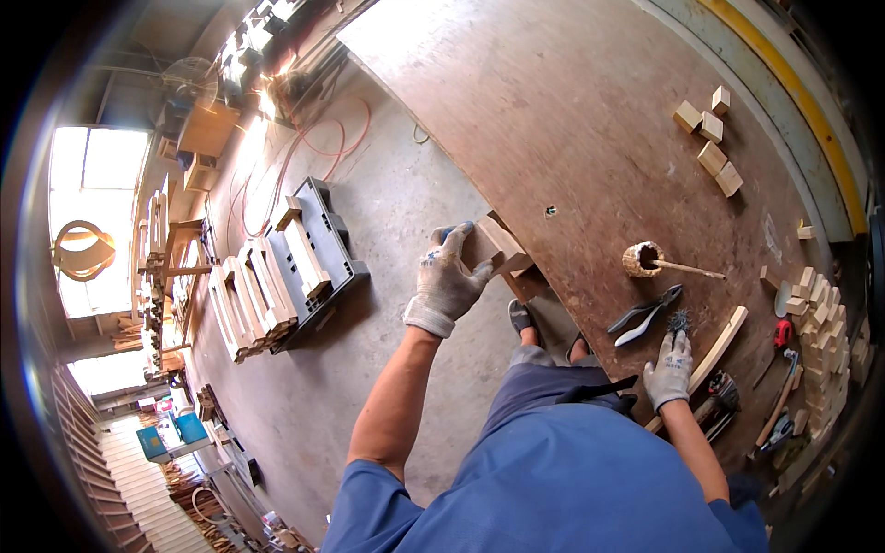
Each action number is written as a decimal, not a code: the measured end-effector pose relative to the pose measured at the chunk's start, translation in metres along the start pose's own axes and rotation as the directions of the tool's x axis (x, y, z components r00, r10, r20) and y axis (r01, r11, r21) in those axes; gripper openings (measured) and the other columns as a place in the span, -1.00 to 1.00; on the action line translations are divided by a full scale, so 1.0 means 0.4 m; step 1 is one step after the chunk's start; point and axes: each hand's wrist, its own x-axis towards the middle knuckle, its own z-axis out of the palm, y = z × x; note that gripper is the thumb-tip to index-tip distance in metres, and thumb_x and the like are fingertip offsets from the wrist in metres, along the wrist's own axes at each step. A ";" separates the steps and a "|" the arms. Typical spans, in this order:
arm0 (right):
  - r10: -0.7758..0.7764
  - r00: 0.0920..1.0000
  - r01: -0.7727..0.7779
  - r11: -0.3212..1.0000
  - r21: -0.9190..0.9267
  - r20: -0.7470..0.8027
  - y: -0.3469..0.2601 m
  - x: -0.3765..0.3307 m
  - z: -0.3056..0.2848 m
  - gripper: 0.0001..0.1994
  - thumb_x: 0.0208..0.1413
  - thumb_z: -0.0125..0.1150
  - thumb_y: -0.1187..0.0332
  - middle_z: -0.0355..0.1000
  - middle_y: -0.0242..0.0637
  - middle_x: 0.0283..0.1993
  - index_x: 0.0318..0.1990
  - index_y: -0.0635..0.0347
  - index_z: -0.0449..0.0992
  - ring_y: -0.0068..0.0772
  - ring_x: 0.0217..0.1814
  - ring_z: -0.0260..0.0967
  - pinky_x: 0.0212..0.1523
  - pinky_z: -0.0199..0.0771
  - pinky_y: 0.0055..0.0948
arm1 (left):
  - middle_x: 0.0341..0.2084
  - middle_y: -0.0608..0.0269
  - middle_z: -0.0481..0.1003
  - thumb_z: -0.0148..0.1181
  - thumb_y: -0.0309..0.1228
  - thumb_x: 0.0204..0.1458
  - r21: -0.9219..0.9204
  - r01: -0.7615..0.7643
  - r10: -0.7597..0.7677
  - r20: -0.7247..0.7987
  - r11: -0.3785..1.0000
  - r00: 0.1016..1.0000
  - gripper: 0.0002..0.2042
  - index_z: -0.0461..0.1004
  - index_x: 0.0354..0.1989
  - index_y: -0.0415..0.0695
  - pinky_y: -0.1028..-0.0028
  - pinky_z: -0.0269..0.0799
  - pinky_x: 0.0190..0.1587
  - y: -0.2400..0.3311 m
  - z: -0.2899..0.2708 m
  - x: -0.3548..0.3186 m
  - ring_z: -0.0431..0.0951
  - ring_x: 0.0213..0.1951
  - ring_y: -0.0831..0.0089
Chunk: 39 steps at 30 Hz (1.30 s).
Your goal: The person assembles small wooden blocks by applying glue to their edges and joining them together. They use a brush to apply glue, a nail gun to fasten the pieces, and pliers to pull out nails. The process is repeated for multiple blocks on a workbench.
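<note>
My left hand point(449, 279), in a pale work glove, grips a wooden piece point(481, 247) by the table's left edge. Part of that piece is hidden behind the fingers. Beyond it, another light wooden block point(509, 243) lies against the edge. My right hand point(670, 371), gloved too, rests low over the table with its fingers stretched forward. Its fingertips reach a dark, spiky cluster of thin metal pieces point(678, 321), too small to name surely. Just left of them lie pliers point(645, 315) with dark and white handles.
A crusted round pot point(643, 259) with a stick in it stands on the brown table point(572, 120). Small wooden blocks point(712, 126) lie at the far right, more are stacked point(823, 341) nearer. A wooden strip point(719, 348) lies right. Wooden frames point(253, 300) and a grey pallet point(323, 230) occupy the floor.
</note>
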 end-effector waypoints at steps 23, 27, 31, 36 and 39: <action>0.004 1.000 -0.004 1.000 -0.008 0.003 -0.004 0.002 -0.006 -0.15 0.10 0.41 0.18 0.06 0.17 0.57 0.49 0.36 0.20 0.17 0.62 0.01 0.56 0.13 -0.01 | 0.07 -0.07 0.56 0.59 -0.36 -0.14 0.007 0.039 -0.039 0.006 0.999 0.999 -0.35 0.54 0.21 -0.21 0.19 0.60 0.11 0.014 0.002 -0.001 0.65 0.05 -0.03; 0.002 1.000 -0.002 1.000 0.001 0.008 -0.006 0.003 -0.009 -0.15 0.09 0.41 0.19 0.05 0.18 0.58 0.49 0.36 0.20 0.18 0.62 0.00 0.56 0.11 0.00 | 0.05 -0.06 0.57 0.59 -0.37 -0.15 0.000 0.039 -0.039 -0.012 0.999 0.999 -0.36 0.55 0.20 -0.22 0.19 0.60 0.11 0.007 0.007 -0.004 0.65 0.04 -0.03; 0.004 1.000 -0.004 1.000 0.001 0.016 -0.007 0.001 -0.007 -0.15 0.09 0.41 0.19 0.04 0.19 0.58 0.49 0.37 0.20 0.20 0.62 0.00 0.56 0.11 0.00 | 0.04 -0.05 0.58 0.59 -0.36 -0.15 -0.003 0.025 -0.025 -0.022 1.000 0.999 -0.36 0.56 0.19 -0.22 0.19 0.60 0.10 0.005 0.008 -0.005 0.66 0.02 -0.02; -0.002 1.000 0.002 1.000 0.000 0.004 -0.007 -0.005 -0.009 -0.15 0.09 0.41 0.19 0.05 0.18 0.58 0.49 0.37 0.20 0.18 0.62 0.00 0.55 0.12 0.00 | 0.05 -0.06 0.57 0.58 -0.35 -0.14 0.013 0.042 -0.042 -0.007 0.999 0.999 -0.36 0.56 0.20 -0.22 0.19 0.59 0.11 0.002 0.010 -0.008 0.65 0.03 -0.02; 0.001 1.000 -0.001 1.000 0.000 0.003 -0.005 -0.006 -0.010 -0.15 0.10 0.41 0.18 0.06 0.17 0.57 0.49 0.36 0.20 0.18 0.61 0.01 0.55 0.13 -0.01 | 0.06 -0.06 0.56 0.58 -0.35 -0.14 -0.004 0.062 -0.062 -0.004 0.998 0.998 -0.36 0.56 0.20 -0.22 0.19 0.58 0.13 0.012 0.010 -0.007 0.63 0.05 -0.02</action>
